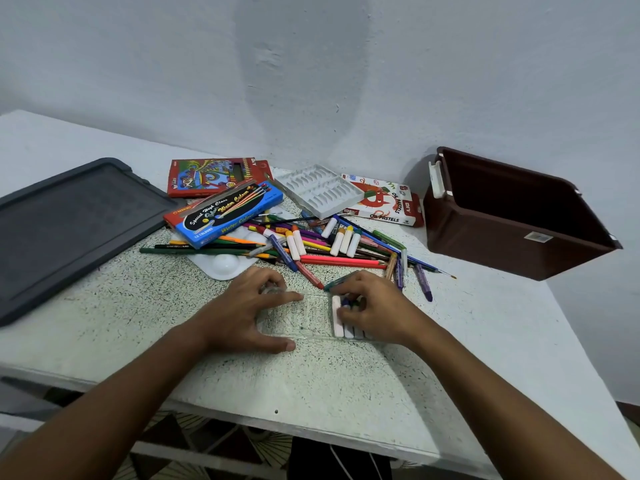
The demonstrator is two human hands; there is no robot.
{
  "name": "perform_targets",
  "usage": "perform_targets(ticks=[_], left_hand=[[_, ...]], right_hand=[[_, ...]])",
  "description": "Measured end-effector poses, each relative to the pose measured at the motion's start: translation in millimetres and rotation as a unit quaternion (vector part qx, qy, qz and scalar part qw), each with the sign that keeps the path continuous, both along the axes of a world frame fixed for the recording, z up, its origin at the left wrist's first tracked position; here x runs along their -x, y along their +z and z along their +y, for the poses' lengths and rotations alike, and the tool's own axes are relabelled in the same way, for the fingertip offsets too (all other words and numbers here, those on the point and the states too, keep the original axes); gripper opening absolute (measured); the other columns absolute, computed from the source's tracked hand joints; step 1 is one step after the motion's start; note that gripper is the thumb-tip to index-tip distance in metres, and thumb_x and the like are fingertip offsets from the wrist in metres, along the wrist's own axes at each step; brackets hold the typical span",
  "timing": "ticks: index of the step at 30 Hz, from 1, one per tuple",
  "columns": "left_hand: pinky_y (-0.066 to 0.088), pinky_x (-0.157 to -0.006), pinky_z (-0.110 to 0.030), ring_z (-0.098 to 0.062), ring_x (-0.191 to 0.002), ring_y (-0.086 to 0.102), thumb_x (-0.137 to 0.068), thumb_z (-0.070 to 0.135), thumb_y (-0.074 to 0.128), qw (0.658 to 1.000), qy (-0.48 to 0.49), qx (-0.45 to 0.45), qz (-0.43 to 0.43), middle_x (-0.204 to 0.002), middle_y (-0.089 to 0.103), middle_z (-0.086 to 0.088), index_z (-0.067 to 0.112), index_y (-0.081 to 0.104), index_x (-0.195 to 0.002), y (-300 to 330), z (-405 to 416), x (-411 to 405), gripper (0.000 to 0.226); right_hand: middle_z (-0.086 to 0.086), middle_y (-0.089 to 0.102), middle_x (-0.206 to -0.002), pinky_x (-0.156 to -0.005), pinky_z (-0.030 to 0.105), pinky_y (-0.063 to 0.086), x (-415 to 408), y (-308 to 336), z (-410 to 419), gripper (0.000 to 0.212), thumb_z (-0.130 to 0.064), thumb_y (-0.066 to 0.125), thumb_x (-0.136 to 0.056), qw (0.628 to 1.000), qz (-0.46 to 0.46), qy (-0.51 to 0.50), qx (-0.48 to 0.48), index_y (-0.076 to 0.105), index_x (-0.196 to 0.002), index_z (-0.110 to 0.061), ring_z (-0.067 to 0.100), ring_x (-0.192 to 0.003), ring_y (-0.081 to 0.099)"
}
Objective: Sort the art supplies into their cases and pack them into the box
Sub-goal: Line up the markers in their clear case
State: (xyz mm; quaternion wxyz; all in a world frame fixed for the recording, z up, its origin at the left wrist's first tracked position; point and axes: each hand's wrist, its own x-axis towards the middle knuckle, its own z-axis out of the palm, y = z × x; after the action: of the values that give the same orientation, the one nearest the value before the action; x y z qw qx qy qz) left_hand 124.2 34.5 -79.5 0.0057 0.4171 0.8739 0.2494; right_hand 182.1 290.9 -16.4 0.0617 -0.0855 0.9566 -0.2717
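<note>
Hands (304,308) on clear tray (304,318)

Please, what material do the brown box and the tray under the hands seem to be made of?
Brown box: probably moulded plastic, smooth and slightly glossy, with white clip handles. Tray: seemingly thin clear plastic, since the speckled table shows through it.

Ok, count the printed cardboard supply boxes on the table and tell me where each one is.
3. The red pencil box lies at the back left, the blue water colour box leans in front of it, and the oil pastels box sits beside the brown storage box. None looks hidden.
</note>
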Motion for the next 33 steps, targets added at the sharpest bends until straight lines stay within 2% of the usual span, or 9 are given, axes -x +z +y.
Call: perform_targets(ticks=[7,12,14,18,20,22,25,29,33], left_hand=[[0.028,-0.092,-0.022,-0.005,-0.116,0.032,-0.069,0.078,0.06,1.0,0.002,0.005,-0.011,-0.123,0.039,0.011,0.05,0.048,-0.133,0.3,0.2,0.1,0.072],[0.033,-0.092,-0.025,-0.006,-0.114,0.035,-0.068,0.08,0.06,1.0,0.005,0.001,-0.012,-0.119,0.039,0.012,0.05,0.048,-0.133,-1.2,1.5,2.5,0.073],[0.031,-0.091,-0.023,-0.006,-0.114,0.035,-0.068,0.079,0.06,1.0,0.004,0.001,-0.011,-0.119,0.039,0.012,0.05,0.048,-0.133,-1.3,1.4,2.9,0.073],[0.032,-0.091,-0.025,-0.005,-0.114,0.034,-0.067,0.08,0.06,1.0,0.002,-0.003,-0.014,-0.119,0.038,0.013,0.052,0.047,-0.132,-0.8,1.1,2.8,0.072],[0.033,-0.092,-0.025,-0.006,-0.115,0.035,-0.067,0.079,0.062,1.0,-0.002,-0.012,-0.019,-0.119,0.04,0.013,0.052,0.048,-0.131,0.8,0.7,2.1,0.071],[0.035,-0.094,-0.025,-0.006,-0.116,0.037,-0.066,0.077,0.065,0.999,-0.008,-0.032,-0.028,-0.121,0.042,0.012,0.051,0.052,-0.129,2.6,-0.9,0.7,0.07],[0.035,-0.095,-0.017,-0.004,-0.118,0.039,-0.066,0.069,0.072,0.996,-0.012,-0.076,-0.048,-0.124,0.042,0.011,0.047,0.056,-0.126,4.8,-3.6,-0.8,0.066],[0.031,-0.094,-0.008,-0.003,-0.118,0.041,-0.066,0.062,0.077,0.994,-0.014,-0.095,-0.049,-0.123,0.045,0.011,0.041,0.062,-0.121,6.5,-4.4,-1.2,0.061],[0.029,-0.094,-0.004,-0.002,-0.117,0.042,-0.066,0.064,0.076,0.994,-0.011,-0.095,-0.048,-0.121,0.046,0.011,0.038,0.065,-0.118,7.0,-4.9,-1.9,0.059]], right_hand=[[-0.01,0.052,-0.116,-0.072,0.004,0.036,-6.1,-4.1,-0.4,0.03,-0.031,0.068,-0.088,0.999,0.03,-0.004,-0.012,0.064,-0.116,-0.022,0.002,-0.095,0.049],[-0.004,0.055,-0.114,-0.091,0.03,0.046,-9.1,-8.1,-0.6,0.032,-0.034,0.067,-0.088,0.998,0.038,0.008,-0.048,0.066,-0.115,-0.017,0.012,-0.105,0.049],[-0.004,0.055,-0.113,-0.093,0.032,0.045,-9.9,-9.1,-0.2,0.033,-0.035,0.067,-0.088,0.998,0.039,0.008,-0.049,0.066,-0.115,-0.017,0.013,-0.107,0.048],[-0.004,0.056,-0.113,-0.091,0.028,0.045,-9.3,-8.1,1.0,0.032,-0.036,0.067,-0.088,0.998,0.035,0.011,-0.051,0.067,-0.115,-0.018,0.012,-0.106,0.05],[-0.005,0.057,-0.111,-0.082,0.02,0.045,-6.7,-5.1,0.9,0.026,-0.033,0.065,-0.09,0.998,0.03,0.005,-0.046,0.068,-0.111,-0.019,0.009,-0.099,0.052],[-0.007,0.06,-0.106,-0.07,0.012,0.041,0.6,-1.9,1.3,0.017,-0.029,0.062,-0.092,0.998,0.04,-0.028,-0.029,0.069,-0.106,-0.022,0.003,-0.09,0.054],[-0.005,0.065,-0.099,-0.063,0.013,0.043,21.4,4.1,3.8,0.018,-0.023,0.061,-0.094,0.99,0.054,-0.126,0.029,0.066,-0.111,-0.019,0.005,-0.082,0.058],[0.004,0.067,-0.108,-0.07,0.025,0.042,56.8,9.3,10.3,0.027,-0.024,0.059,-0.095,0.975,0.059,-0.214,0.017,0.06,-0.12,-0.014,0.015,-0.085,0.057],[0.008,0.066,-0.109,-0.075,0.038,0.052,82.3,4.4,11.9,0.033,-0.033,0.057,-0.095,0.966,0.047,-0.254,-0.022,0.054,-0.123,-0.016,0.026,-0.092,0.061]])
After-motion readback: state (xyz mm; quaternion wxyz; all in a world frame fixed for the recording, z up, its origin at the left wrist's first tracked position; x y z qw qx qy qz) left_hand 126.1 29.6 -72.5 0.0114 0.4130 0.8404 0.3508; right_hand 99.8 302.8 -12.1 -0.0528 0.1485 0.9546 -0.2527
